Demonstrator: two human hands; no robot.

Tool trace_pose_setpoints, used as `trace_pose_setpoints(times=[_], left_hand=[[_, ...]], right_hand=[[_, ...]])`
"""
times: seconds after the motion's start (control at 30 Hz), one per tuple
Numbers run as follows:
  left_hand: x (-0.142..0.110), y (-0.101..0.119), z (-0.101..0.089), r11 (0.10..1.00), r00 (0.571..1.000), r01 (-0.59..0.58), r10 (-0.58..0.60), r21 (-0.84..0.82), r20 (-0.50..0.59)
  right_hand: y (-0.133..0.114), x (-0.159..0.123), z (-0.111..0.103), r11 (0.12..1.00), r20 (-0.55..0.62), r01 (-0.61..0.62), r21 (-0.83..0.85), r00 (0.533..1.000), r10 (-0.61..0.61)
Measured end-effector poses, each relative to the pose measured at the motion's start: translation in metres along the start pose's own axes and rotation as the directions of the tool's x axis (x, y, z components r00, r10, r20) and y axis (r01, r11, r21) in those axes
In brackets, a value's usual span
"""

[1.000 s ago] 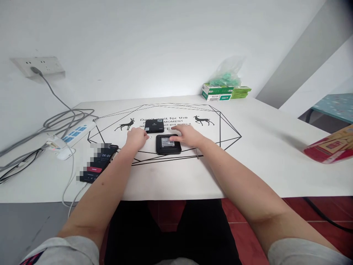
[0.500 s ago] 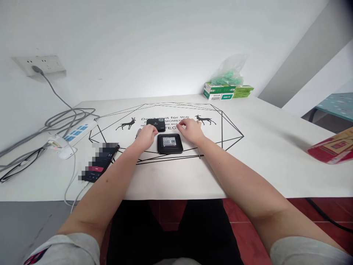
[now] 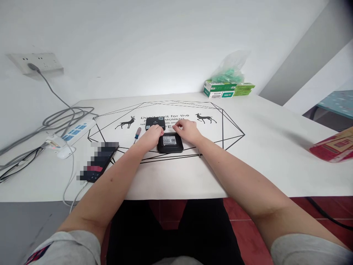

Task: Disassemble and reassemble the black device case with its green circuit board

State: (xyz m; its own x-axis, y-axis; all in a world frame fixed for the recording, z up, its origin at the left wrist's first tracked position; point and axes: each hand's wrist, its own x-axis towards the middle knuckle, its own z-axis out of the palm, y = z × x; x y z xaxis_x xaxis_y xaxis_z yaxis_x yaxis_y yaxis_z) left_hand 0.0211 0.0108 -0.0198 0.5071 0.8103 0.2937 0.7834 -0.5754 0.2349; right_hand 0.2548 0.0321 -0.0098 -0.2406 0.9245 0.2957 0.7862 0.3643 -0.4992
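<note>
On the printed tabletop lies a shallow black square case with a white label. My left hand is at its back left corner, fingers curled together; what they grip, if anything, is hidden. Over the back right corner, my right hand holds thumb and forefinger in a pinch, and anything between them is too small to name. Behind my left hand is a flat black square piece with small stickers. A screwdriver with a blue and red handle lies left of that hand.
A phone with a cable lies at the left front, near a white power strip and coiled grey cables. Green boxes under a plastic bag stand against the wall. A red package sits at the right.
My left hand has moved right, onto the case's back left corner, uncovering more of the screwdriver. My right hand has shifted slightly left, nearer the case's back edge.
</note>
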Motion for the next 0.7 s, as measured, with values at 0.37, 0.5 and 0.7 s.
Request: trace_pose_setpoints(times=[0.37, 0.5, 0.7], left_hand=[[-0.003, -0.007, -0.016, 0.979, 0.977, 0.203, -0.2, 0.028, -0.079], [-0.011, -0.015, -0.027, 0.883, 0.891, 0.441, -0.452, 0.16, 0.04], [-0.012, -0.01, -0.029, 0.855, 0.852, 0.473, -0.505, 0.212, 0.137]], right_hand=[[-0.001, -0.002, -0.003, 1.0, 0.036, 0.005, -0.022, 0.999, -0.004], [-0.001, -0.003, -0.005, 1.0, 0.049, 0.016, -0.026, 0.999, -0.014], [-0.004, -0.004, -0.005, 0.999, 0.087, 0.028, -0.035, 0.996, -0.025]])
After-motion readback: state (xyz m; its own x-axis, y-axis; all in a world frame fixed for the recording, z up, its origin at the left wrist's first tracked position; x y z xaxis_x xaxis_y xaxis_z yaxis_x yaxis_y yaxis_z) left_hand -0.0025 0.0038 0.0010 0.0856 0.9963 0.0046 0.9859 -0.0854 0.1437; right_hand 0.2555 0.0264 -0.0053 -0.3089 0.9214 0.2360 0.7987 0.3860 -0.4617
